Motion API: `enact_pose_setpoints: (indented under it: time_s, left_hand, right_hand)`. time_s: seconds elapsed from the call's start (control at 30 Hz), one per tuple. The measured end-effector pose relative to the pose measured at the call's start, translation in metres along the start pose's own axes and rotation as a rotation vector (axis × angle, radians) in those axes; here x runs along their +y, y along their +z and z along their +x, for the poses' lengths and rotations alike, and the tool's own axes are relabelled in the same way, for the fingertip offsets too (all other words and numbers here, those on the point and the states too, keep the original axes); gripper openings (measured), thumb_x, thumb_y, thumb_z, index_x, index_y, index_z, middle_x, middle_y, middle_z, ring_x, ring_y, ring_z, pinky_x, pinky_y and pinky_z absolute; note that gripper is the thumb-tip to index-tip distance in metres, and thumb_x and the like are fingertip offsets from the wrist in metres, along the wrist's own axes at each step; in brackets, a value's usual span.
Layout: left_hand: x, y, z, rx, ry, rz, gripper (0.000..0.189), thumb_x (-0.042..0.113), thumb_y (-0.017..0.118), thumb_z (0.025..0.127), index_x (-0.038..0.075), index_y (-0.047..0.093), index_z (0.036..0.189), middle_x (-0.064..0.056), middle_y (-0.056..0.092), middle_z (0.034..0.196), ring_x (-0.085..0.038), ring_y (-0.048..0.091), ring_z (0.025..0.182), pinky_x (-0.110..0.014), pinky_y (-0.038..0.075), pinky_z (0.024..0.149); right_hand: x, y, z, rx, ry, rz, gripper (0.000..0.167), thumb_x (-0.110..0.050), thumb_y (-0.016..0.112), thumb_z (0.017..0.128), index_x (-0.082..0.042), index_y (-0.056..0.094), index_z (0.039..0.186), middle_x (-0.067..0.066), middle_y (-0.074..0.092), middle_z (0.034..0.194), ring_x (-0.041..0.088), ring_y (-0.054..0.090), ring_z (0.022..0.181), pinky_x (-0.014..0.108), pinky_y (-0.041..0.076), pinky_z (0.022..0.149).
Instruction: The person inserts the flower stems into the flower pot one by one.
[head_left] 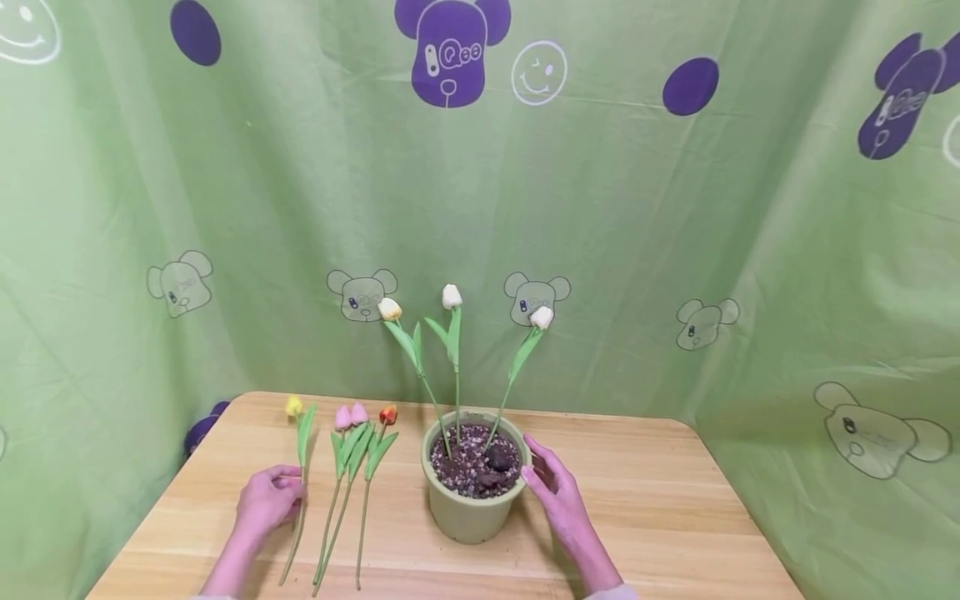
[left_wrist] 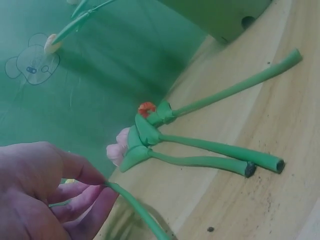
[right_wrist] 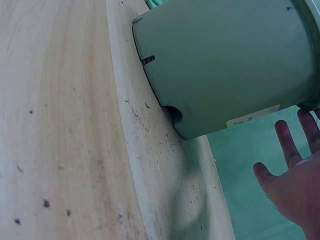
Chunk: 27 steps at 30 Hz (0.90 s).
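My left hand (head_left: 267,502) pinches the stem of a yellow artificial tulip (head_left: 303,450) between thumb and fingers; the left wrist view shows the green stem (left_wrist: 141,212) leaving the fingertips. At the pot's right side is my right hand (head_left: 558,492), its fingers spread and fairly straight at the rim. The green flower pot (head_left: 470,518) stands upright, filled with dark, speckled soil (head_left: 468,479). Three tulips rise from it: a yellow-white tulip (head_left: 390,310) leaning left, a white tulip (head_left: 452,297) in the middle and another white tulip (head_left: 542,317) leaning right.
Two pink tulips (head_left: 351,416) and a red-orange tulip (head_left: 387,415) lie on the wooden table (head_left: 637,500) between the left hand and the pot. Soil crumbs (right_wrist: 46,203) dot the tabletop. A green printed curtain (head_left: 622,208) surrounds the table's back and sides.
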<state>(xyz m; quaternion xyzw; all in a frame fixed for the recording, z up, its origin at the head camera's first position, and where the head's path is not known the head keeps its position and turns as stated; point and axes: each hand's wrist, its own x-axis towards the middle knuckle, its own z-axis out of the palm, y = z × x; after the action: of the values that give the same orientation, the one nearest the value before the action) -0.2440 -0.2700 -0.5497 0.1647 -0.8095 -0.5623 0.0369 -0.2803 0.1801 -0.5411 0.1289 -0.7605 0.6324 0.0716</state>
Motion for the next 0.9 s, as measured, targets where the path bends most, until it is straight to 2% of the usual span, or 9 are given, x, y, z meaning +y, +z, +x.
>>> enact_pose_setpoints:
  time_s: [0.13,0.33,0.47,0.6,0.9]
  left_hand:
    - [0.004,-0.002,0.000,-0.005,0.011,-0.020,0.047,-0.002,0.067,0.089,-0.008,0.059,0.134,-0.023,0.069,0.111,-0.022,0.070,0.084,-0.031,0.066,0.071]
    - [0.014,-0.002,-0.003,0.000,0.064,-0.055,0.046,-0.004,0.067,0.090,-0.010,0.058,0.134,-0.023,0.068,0.111,-0.022,0.071,0.081,-0.030,0.066,0.068]
    - [0.024,0.000,-0.006,0.001,0.107,-0.080,0.044,-0.004,0.067,0.091,-0.010,0.058,0.134,-0.025,0.067,0.114,-0.022,0.071,0.076,-0.029,0.066,0.068]
    - [0.033,0.003,-0.009,0.006,0.143,-0.104,0.043,-0.004,0.067,0.092,-0.009,0.059,0.134,-0.026,0.067,0.115,-0.024,0.072,0.073,-0.029,0.066,0.069]
    - [0.057,0.011,-0.018,-0.007,0.189,-0.184,0.042,-0.007,0.067,0.092,-0.006,0.062,0.133,-0.025,0.065,0.118,-0.022,0.073,0.076,-0.032,0.067,0.076]
  right_hand:
    - [0.001,0.000,0.001,-0.006,-0.013,0.003,0.051,-0.013,0.059,0.105,-0.009,0.046,0.154,0.018,0.048,0.157,0.040,0.050,0.141,0.057,0.034,0.122]
    - [0.001,-0.001,0.000,-0.010,-0.020,-0.004,0.051,-0.013,0.058,0.105,-0.009,0.046,0.154,0.018,0.049,0.157,0.039,0.051,0.139,0.055,0.036,0.121]
    - [0.000,0.000,0.000,-0.011,-0.014,-0.001,0.050,-0.013,0.058,0.105,-0.010,0.046,0.154,0.018,0.049,0.156,0.038,0.052,0.139,0.038,0.042,0.119]
    - [0.000,0.000,0.000,-0.008,0.000,0.015,0.051,-0.013,0.058,0.105,-0.010,0.046,0.154,0.018,0.049,0.156,0.039,0.051,0.139,0.017,0.042,0.112]
    - [0.000,0.001,-0.001,-0.002,0.012,0.038,0.051,-0.013,0.059,0.105,-0.010,0.046,0.154,0.018,0.048,0.158,0.040,0.050,0.141,0.012,0.041,0.109]
